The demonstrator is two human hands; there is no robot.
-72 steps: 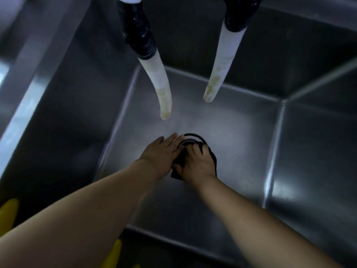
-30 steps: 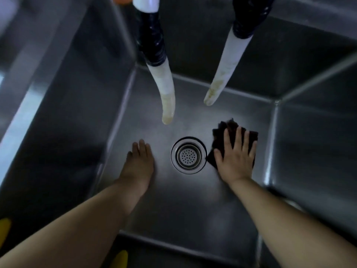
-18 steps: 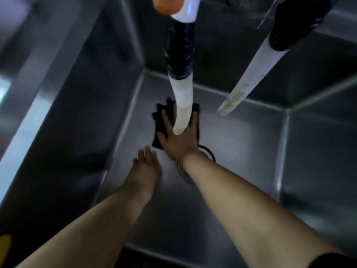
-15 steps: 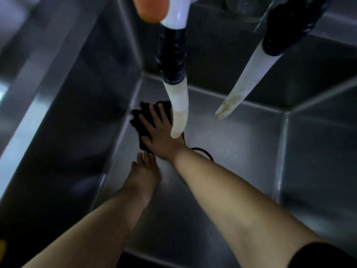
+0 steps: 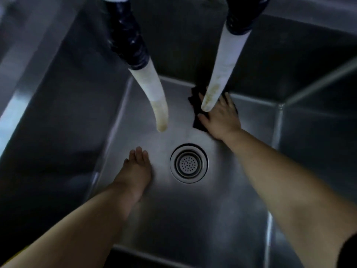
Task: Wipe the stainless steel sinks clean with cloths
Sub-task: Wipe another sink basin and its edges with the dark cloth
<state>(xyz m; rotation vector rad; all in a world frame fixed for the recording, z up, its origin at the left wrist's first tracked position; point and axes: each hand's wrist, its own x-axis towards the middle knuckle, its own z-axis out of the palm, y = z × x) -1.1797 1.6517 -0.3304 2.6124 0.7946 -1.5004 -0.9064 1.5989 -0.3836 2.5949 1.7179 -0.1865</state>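
I look down into a deep stainless steel sink (image 5: 193, 219) with a round strainer drain (image 5: 189, 163) in its floor. My right hand (image 5: 220, 117) lies flat, fingers spread, pressing a dark cloth (image 5: 196, 111) onto the sink floor near the back wall, beyond and to the right of the drain. A hose tip hides part of the cloth and of my fingers. My left hand (image 5: 135, 171) rests palm down on the sink floor just left of the drain, holding nothing.
Two white, stained hoses hang into the sink from black fittings above: the left hose (image 5: 154, 97) ends above the floor left of centre, the right hose (image 5: 218, 78) ends over my right hand. Steel walls rise on the left (image 5: 63, 113) and right (image 5: 316, 142).
My right hand has slid the cloth from the back left of the sink floor, under the left hose, across to the back right. My left hand has stayed beside the drain.
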